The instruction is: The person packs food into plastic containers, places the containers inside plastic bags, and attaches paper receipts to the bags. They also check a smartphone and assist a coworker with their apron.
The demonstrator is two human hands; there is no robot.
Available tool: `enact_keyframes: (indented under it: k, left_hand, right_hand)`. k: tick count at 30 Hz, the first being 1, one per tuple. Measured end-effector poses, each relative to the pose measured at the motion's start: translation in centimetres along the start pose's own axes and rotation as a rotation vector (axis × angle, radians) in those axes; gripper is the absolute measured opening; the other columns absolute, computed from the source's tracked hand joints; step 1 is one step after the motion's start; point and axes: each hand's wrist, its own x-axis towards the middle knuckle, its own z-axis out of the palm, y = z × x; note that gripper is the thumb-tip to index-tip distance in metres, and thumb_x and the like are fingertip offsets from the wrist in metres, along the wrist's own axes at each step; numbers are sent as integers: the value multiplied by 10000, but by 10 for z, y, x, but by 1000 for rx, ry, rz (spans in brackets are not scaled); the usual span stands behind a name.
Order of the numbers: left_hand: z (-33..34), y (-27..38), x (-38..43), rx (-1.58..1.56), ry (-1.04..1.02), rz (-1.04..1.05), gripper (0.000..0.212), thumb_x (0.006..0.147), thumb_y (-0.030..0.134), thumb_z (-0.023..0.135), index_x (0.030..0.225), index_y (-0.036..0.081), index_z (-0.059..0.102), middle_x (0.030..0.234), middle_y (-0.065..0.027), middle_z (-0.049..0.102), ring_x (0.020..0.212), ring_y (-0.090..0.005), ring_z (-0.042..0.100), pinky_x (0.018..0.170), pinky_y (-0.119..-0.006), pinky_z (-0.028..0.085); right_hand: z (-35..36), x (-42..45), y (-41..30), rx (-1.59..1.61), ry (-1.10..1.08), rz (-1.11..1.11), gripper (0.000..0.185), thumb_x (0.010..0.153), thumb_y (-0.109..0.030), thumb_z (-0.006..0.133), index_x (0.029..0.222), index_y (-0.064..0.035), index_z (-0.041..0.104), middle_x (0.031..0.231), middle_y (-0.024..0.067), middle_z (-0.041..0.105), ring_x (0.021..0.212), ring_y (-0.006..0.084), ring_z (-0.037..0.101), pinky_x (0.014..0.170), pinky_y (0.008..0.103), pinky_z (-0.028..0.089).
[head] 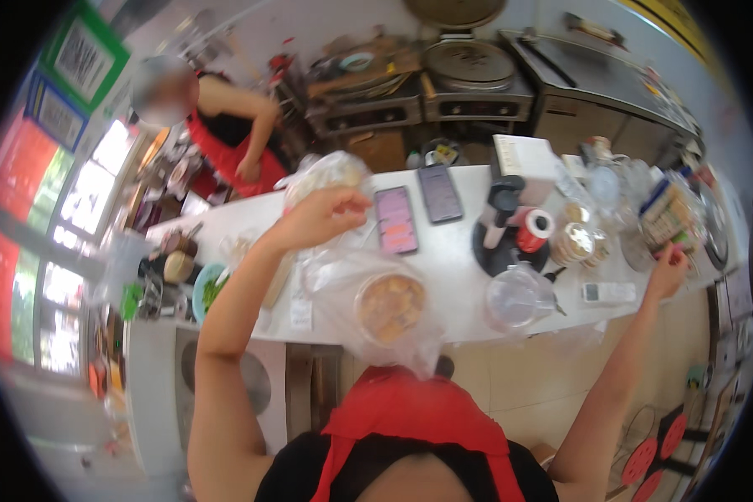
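My left hand (327, 216) is raised over the white counter (464, 301), its fingers loosely curled beside a plastic-wrapped bundle (332, 176). Whether it holds anything is unclear. Below it, near the counter's front edge, a round tub of food pieces (391, 307) lies in a clear plastic bag (336, 276). On the far right my right hand (668, 273) reaches to a printed plastic package (665, 216), with its fingertips at a small pink thing (674, 250); its grip cannot be made out. Two phones (396, 219) (439, 193) lie beyond the tub.
A clear plastic jug (518, 298), a red roll (534, 229), a white box (524, 166) and stacked lidded tubs (572, 241) stand on the right. A bowl of chopped greens (208, 290) is at left. Beyond the counter are a co-worker (238, 125) and round griddles (469, 63).
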Motion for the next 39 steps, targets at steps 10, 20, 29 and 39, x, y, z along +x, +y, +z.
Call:
enact_keyframes:
  k: [10, 20, 29, 39]
  left_hand:
    - [-44, -22, -66, -57, 80, -110, 388, 934, 153, 639, 1301, 45, 572, 1192, -93, 641, 1063, -184, 634, 928, -325, 497]
    - [-24, -70, -84, -1259, 497, -266, 619, 1043, 472, 404, 1470, 26, 360, 1399, -167, 530, 1250, -265, 539, 994, -405, 439]
    - [-50, -94, -101, -1028, 404, -342, 439, 1035, 337, 476, 1332, 16, 510, 1220, -124, 631, 1021, -194, 635, 826, -332, 498]
    - [-87, -62, -69, -571, 264, -248, 338, 1018, 283, 520, 1241, 39, 592, 1162, -62, 658, 938, -127, 648, 779, -277, 492]
  right_hand:
    - [0, 4, -42, -201, -1, 83, 570, 858, -627, 629, 1150, -138, 655, 1074, 54, 718, 991, 290, 677, 828, 418, 513]
    - [2, 27, -27, 212, -106, 99, 423, 956, -473, 568, 1167, -131, 699, 1066, 60, 737, 983, 282, 687, 817, 381, 514]
    - [-23, 61, -45, 118, 94, -124, 421, 988, -409, 571, 1186, -66, 713, 1150, 120, 717, 1027, 280, 684, 871, 352, 513]
    - [-203, 30, -168, 626, 299, -216, 353, 1012, -275, 528, 1152, 21, 658, 970, 79, 693, 898, 199, 650, 849, 319, 514]
